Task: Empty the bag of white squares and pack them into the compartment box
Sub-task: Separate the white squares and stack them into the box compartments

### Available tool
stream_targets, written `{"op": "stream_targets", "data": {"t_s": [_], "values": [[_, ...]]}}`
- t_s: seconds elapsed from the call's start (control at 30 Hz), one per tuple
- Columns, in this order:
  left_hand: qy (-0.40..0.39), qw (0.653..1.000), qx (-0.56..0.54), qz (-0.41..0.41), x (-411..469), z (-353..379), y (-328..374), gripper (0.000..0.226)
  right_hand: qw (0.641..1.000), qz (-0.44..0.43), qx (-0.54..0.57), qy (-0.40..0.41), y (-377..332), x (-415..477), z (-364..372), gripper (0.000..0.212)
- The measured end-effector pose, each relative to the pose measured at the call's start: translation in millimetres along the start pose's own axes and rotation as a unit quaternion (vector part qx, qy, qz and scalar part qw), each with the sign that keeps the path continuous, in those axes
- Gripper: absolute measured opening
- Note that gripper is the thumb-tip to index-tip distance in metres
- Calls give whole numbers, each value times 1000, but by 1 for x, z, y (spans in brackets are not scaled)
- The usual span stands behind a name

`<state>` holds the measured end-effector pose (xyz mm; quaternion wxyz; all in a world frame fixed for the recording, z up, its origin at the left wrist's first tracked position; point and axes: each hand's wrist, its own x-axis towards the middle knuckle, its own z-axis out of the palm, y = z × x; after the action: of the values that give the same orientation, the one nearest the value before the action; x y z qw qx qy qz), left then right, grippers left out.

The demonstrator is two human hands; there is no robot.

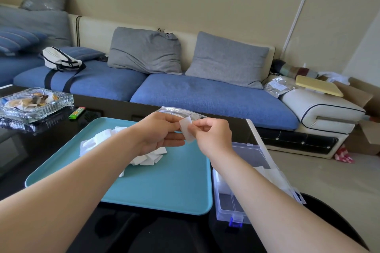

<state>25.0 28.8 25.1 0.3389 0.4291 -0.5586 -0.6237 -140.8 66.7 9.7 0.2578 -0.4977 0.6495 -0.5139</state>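
A white square [186,130] is held up above the teal tray [168,187], pinched between my left hand [159,131] and my right hand [211,135]. A heap of white squares [144,157] lies on the tray, partly hidden under my left arm. The clear plastic bag [181,112] lies flat just beyond the tray's far edge, behind my hands. The clear compartment box [232,203] stands open at the tray's right, its lid [265,150] tilted back. White squares fill one of its far compartments; my right forearm covers part of the box.
A glass ashtray [35,101] and a green lighter [76,113] sit on the dark table at the far left. A blue sofa [205,92] with grey cushions runs behind the table. Cardboard boxes [362,96] stand at the far right.
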Motion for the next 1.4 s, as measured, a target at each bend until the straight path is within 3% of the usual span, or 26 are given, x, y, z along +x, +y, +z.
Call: {"op": "stream_targets", "data": {"t_s": [0.23,0.47,0.6,0.7,0.77,0.83,0.87,0.93,1.0,1.07,1.23,1.3,1.4], "values": [[20,1000,18,12,1,-2,1,25,999,-20,-22,-20,2,4,-5,5],[9,1000,11,13,-5,0,5,24,999,-1,-25,-24,3,2,-2,18],[-23,999,22,35,-8,-1,5,28,999,15,-23,-31,3,2,-1,12],[12,999,26,35,-6,-2,3,25,999,17,-15,-33,-1,0,1,10],[49,998,36,22,-5,-4,4,21,998,-19,-14,-58,-4,0,3,35],[63,997,48,8,-5,-6,5,18,984,-107,-81,-119,-5,1,2,74],[59,997,58,2,-5,-6,5,18,967,-161,-130,-151,-4,1,2,84],[49,996,74,-7,-5,-8,4,19,935,-248,-192,-164,0,2,5,75],[41,996,73,-14,-5,-8,4,22,926,-278,-218,-135,3,2,8,56],[28,997,65,-16,-5,-8,5,23,926,-280,-229,-112,4,3,10,42],[-36,996,80,-33,-5,-7,7,23,934,-270,-207,-110,0,0,12,39],[-15,994,100,-36,-2,-7,5,24,930,-241,-244,-129,0,-1,16,42],[96,988,118,-37,9,-14,1,18,923,-159,-308,-165,0,1,20,53]]}}
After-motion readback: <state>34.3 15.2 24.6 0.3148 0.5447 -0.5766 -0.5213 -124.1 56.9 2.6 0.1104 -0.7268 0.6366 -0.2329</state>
